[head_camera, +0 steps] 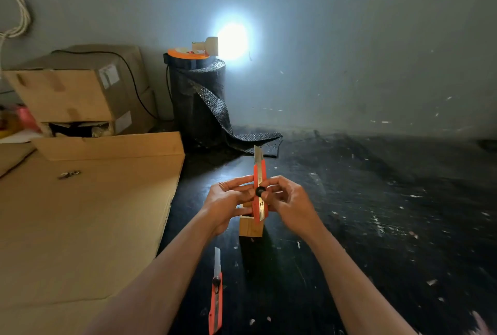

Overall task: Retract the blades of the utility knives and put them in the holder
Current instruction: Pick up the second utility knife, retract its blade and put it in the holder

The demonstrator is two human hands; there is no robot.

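An orange utility knife (259, 173) stands upright between both hands, its steel blade extended upward. My left hand (228, 201) grips the knife's body from the left. My right hand (289, 201) holds it from the right, fingers at the black lock knob. Just below and behind the knife sits a small wooden holder (250, 227) on the dark floor, partly hidden by the knife and my left hand. A second orange utility knife (216, 299) lies on the floor nearer me, between my forearms, with its blade out and pointing away.
Flat cardboard sheets (88, 221) cover the floor at left, with stacked cardboard boxes (70, 95) behind. A black mesh roll (199, 97) stands by the wall with a bright lamp (212, 46) on top. Dark scuffed floor (376, 213) stretches to the right.
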